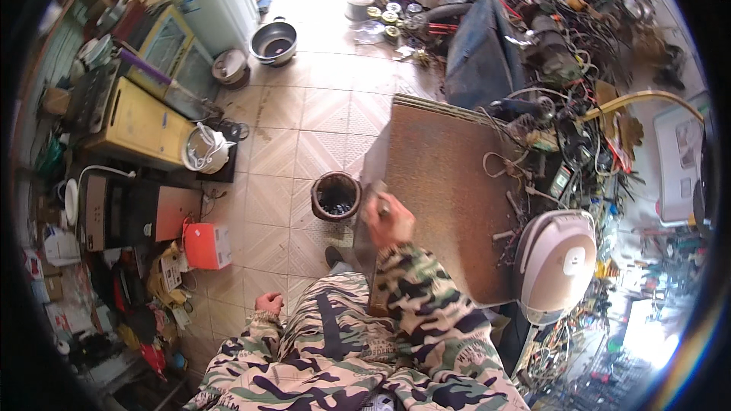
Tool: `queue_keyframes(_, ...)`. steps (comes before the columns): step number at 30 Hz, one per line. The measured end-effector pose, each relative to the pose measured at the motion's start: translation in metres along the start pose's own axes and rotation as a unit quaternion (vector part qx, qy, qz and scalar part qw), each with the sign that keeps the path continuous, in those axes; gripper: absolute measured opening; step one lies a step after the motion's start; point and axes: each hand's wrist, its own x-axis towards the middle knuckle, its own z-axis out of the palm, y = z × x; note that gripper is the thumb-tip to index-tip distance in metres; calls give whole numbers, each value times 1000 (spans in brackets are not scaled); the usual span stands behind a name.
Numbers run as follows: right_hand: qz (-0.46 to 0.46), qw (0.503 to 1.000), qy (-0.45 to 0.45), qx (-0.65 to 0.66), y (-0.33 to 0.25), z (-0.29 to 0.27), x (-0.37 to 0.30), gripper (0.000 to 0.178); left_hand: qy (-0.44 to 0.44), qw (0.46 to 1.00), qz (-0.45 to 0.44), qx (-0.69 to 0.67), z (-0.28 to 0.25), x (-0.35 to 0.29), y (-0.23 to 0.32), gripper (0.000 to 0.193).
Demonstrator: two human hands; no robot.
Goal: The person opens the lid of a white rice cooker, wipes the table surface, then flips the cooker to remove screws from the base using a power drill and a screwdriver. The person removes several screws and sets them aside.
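My right hand (390,222) is closed at the left edge of a worn brown tabletop (449,183). Between its fingers is a small greyish thing, too small to make out. Just left of that hand, on the tiled floor, stands a round brown pot (316,202) with a dark inside. Its contents cannot be told. My left hand (269,303) hangs low beside my left leg, its fingers curled in and nothing visible in them. Camouflage sleeves cover both my arms.
A white and pinkish rice cooker (560,259) sits at the tabletop's right edge. Tangled cables and parts (563,122) crowd the right. Along the left stand a yellow cabinet (145,118), an orange-red box (207,246) and a white pot with a cord (205,154). A black pan (272,42) lies farther off.
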Motion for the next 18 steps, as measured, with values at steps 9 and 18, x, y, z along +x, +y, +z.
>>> queue_keyframes(9, -12, 983, 121, -136, 91, -98, 36, 20, -5, 998, -62, -3, -8, -17, -30, 33)
queue_keyframes(18, -77, 991, -66, -88, 91, -94, 145, 28, 16, 1000, 12, -8, -23, -17, -11, 32)
